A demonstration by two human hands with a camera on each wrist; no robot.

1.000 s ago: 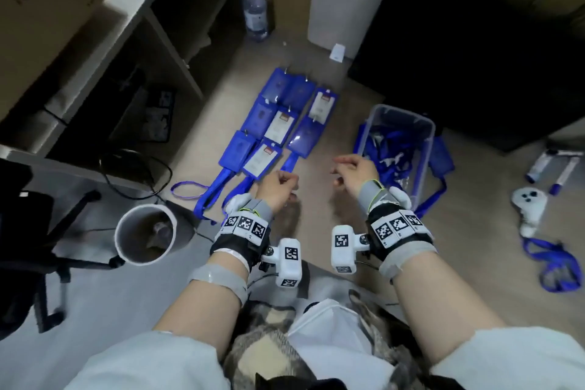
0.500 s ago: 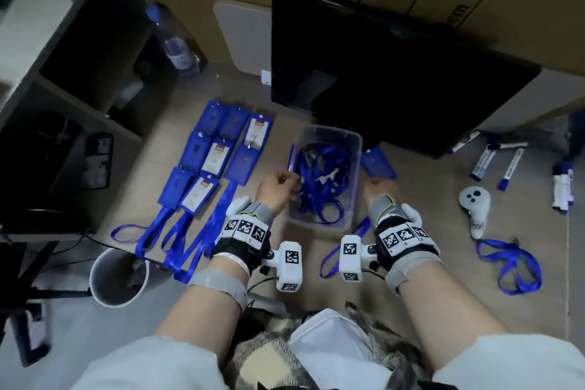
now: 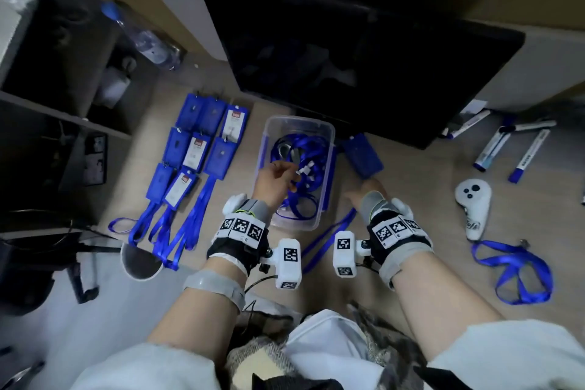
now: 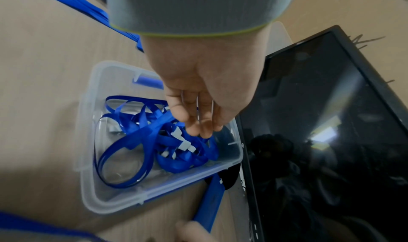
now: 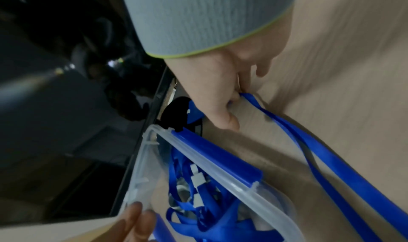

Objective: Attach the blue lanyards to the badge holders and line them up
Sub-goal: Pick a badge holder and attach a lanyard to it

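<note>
A clear plastic box [image 3: 297, 120] [image 4: 87, 132] [image 5: 198, 156] holds a tangle of blue lanyards [image 3: 299, 196] [image 4: 137, 137] [image 5: 198, 193] with white clips. My left hand [image 3: 285, 174] [image 4: 198, 128] hangs into it, fingers straight down and touching the straps, gripping nothing I can see. Right of the box lies a loose blue badge holder [image 3: 361, 155] [image 5: 194, 113]. My right hand [image 3: 368, 190] [image 5: 236, 97] is at its near end, fingers curled round the top of a blue lanyard [image 3: 329, 237] [image 5: 309, 149] that trails toward me. Several finished holders with lanyards [image 3: 196, 149] lie in rows to the left.
A black monitor [image 3: 348, 57] lies just behind the box. On the right are a white controller [image 3: 473, 206], a loose blue lanyard [image 3: 519, 272] and several markers [image 3: 506, 146]. A water bottle [image 3: 145, 41], a shelf unit and a cup [image 3: 139, 263] stand on the left.
Both hands have moved right from in front of the rows. The left hand has gone into the box; the right hand has reached past the box to the loose holder.
</note>
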